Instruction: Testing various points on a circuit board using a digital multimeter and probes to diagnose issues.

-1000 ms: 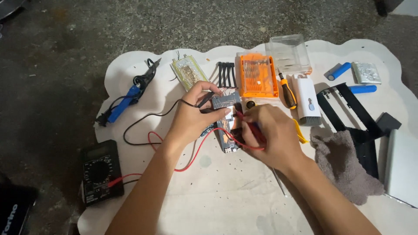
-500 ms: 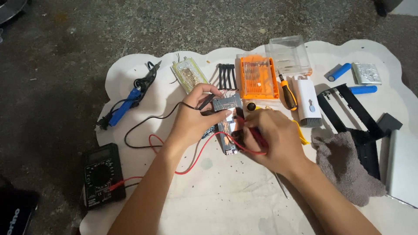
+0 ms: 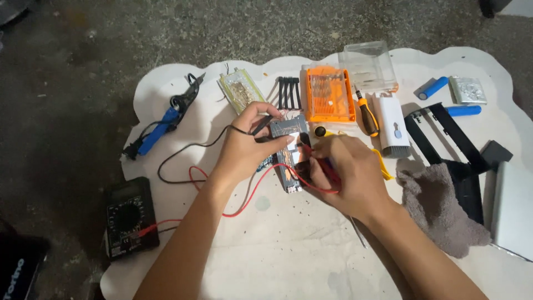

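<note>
While the left hand (image 3: 244,150) pinched the black probe (image 3: 261,125) and the right hand (image 3: 344,175) gripped the red probe (image 3: 319,164) on the circuit board (image 3: 291,153) at worktop centre, multimeter (image 3: 130,218) at 8 o'clock, a slipped tip risked shorting contacts.

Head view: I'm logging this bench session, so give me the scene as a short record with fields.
surface: white mat on a dark floor
left hand: holds the black probe at the circuit board
right hand: holds the red probe to the board
meter: black multimeter, left edge, leads attached
nearby: orange bit case, grey cloth, blue soldering iron
</note>
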